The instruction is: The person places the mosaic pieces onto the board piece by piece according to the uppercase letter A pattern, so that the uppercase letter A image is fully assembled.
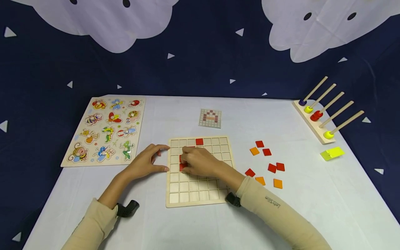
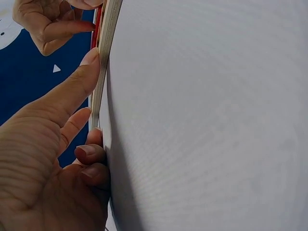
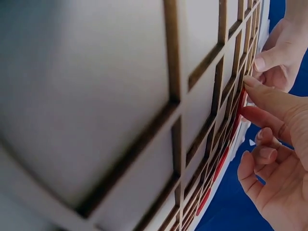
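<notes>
A square wooden grid board point(image 1: 184, 186) lies on the white table. My right hand point(image 1: 201, 161) reaches over it, pinching a red square tile point(image 1: 183, 167) between thumb and forefinger at a cell near the left side. In the right wrist view, the thumb and forefinger meet this red tile point(image 3: 237, 115) at the grid. Another red tile point(image 1: 199, 141) sits in the top row; more red shows partly behind the hand. My left hand point(image 1: 144, 163) touches the board's left edge with thumb and fingers spread apart. In the left wrist view, its thumb point(image 2: 79, 84) rests against the edge.
Loose red tiles point(image 1: 267, 152) and orange tiles point(image 1: 277, 183) lie right of the board. Behind it is a small pattern card point(image 1: 210, 118). An insect puzzle board point(image 1: 104, 130) lies left. A peg stand point(image 1: 318, 128) and a yellow block point(image 1: 332, 153) are at right.
</notes>
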Motion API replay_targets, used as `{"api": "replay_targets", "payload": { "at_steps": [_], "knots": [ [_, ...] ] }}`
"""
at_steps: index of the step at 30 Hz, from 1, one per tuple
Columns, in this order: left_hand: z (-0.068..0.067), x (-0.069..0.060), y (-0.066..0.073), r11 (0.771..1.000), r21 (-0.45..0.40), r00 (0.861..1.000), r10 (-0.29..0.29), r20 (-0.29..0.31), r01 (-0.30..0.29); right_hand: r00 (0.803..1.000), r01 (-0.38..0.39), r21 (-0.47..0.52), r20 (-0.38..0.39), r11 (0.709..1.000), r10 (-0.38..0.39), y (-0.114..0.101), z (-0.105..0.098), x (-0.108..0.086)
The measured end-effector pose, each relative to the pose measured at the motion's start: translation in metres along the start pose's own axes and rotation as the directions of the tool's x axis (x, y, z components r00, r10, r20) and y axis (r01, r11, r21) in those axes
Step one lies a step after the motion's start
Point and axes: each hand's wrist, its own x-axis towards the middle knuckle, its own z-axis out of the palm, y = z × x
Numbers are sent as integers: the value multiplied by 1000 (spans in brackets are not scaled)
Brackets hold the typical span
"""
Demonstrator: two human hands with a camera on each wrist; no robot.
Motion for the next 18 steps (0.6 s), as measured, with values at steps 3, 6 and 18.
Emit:
{"api": "replay_targets", "payload": {
  "at_steps": [3,6,18],
  "knots": [
    [0,1,1,1000,-1,1000,3,2,-3,1000,-16,12,6,1000,16,-1,0,-1],
    [1,1,1,1000,-2,1000,2,7,-2,999,-32,15,15,999,32,-1,0,-2],
    [1,0,1,1000,1,1000,-10,4,10,992,-130,102,19,986,129,15,-23,-40]
  ]
}}
